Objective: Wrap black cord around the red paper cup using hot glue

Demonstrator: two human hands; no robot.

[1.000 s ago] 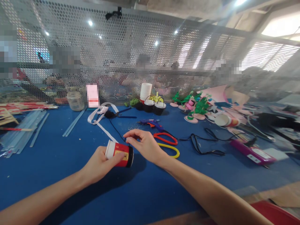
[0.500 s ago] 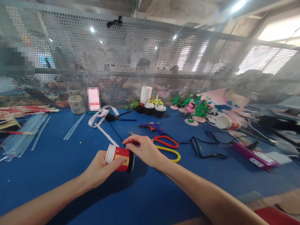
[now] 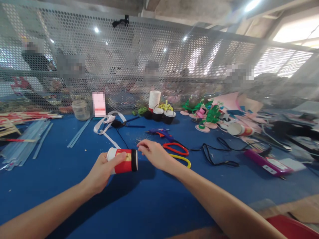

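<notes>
My left hand (image 3: 101, 171) is wrapped round a paper cup (image 3: 122, 165) tipped on its side, thumb across the red printed part. A band of black yarn (image 3: 134, 160) circles the cup's right end. My right hand (image 3: 155, 153) hovers just right of that end, apart from it, fingers curled and pressed together; whatever they pinch does not show. A thin black strand (image 3: 122, 138) runs from a dark bundle (image 3: 116, 123) down toward the cup. Scissors (image 3: 175, 148) with red and yellow handles lie partly behind my right hand.
Beyond my hands lies a blue glue gun (image 3: 161, 133). White ribbon (image 3: 99, 128), clear glue sticks (image 3: 25, 142) and a jar (image 3: 81, 110) are to the left. Stacked cups (image 3: 155, 98) stand by the mesh screen; green paper plants (image 3: 213, 114) and a purple power strip (image 3: 267, 162) are rightward.
The cup has moved slightly left and up, turning more level. My right hand has come off its black end and now sits a little apart to the right.
</notes>
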